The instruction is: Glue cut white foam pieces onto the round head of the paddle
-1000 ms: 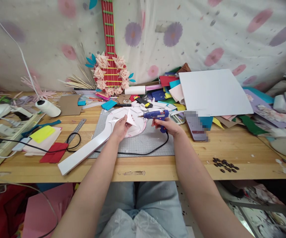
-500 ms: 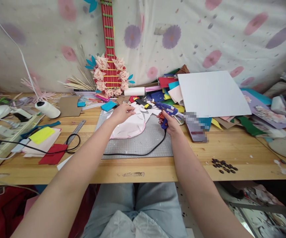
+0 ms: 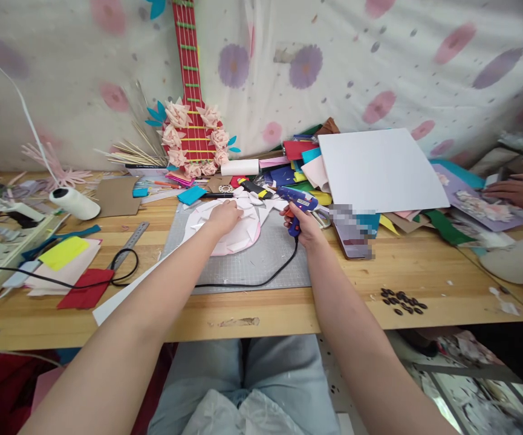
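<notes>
Left hand (image 3: 223,216) now pressing pink paper (image 3: 238,232), fingers perhaps hidden

Glue gun (image 3: 298,201): blue body, black cord. Paper shape (image 3: 234,226): pale pink with white folds, on a grey gridded mat (image 3: 261,266). Bench (image 3: 424,266): light wood. Guitar model (image 3: 191,90), upper left of frame: red with green bars, peach paper flowers. Backdrop cloth (image 3: 379,60): white with pink and purple flowers. Large sheet (image 3: 379,169): white.

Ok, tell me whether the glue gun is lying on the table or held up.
Held up: the right hand grips the blue glue gun by its handle, nozzle pointing left, above the grey cutting mat.
</notes>
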`<state>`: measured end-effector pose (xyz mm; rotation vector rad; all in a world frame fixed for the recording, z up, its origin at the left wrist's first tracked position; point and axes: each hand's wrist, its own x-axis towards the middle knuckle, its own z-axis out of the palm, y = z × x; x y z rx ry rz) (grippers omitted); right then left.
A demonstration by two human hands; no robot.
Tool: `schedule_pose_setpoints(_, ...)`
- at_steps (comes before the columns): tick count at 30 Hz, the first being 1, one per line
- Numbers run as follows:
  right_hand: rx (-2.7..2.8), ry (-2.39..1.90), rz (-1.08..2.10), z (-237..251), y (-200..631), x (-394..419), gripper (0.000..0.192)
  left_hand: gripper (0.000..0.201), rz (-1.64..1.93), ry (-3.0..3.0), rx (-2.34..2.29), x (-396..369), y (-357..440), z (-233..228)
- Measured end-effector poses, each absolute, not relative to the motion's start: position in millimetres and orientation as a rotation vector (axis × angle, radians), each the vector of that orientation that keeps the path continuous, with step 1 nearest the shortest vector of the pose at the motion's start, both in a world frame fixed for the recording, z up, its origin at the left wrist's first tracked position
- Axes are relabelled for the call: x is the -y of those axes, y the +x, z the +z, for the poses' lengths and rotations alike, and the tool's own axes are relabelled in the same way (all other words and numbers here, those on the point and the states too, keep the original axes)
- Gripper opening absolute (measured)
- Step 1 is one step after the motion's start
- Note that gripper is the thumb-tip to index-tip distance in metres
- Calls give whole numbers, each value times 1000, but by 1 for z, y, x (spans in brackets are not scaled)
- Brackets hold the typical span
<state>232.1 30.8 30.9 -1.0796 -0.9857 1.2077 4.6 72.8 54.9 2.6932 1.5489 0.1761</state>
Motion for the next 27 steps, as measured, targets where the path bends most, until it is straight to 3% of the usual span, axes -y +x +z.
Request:
schedule_pose_setpoints(10, 1022, -1045, 1212, 29, 231, -31, 42, 35, 44, 2738, -1577, -69, 4, 51)
schedule_pose_setpoints(16, 1001, -1033, 1217, 31, 231, -31, 43, 49, 277, 2661, -1552, -71, -2, 47)
schedule_pose_setpoints(21, 956, -1021, 1234, 31, 232, -31, 44, 39, 590, 2572, -1580, -77, -18, 54)
schedule_pose_setpoints(27, 926, -998, 1243, 29, 232, -32, 42, 32, 484, 2577, -1591, -77, -36, 57)
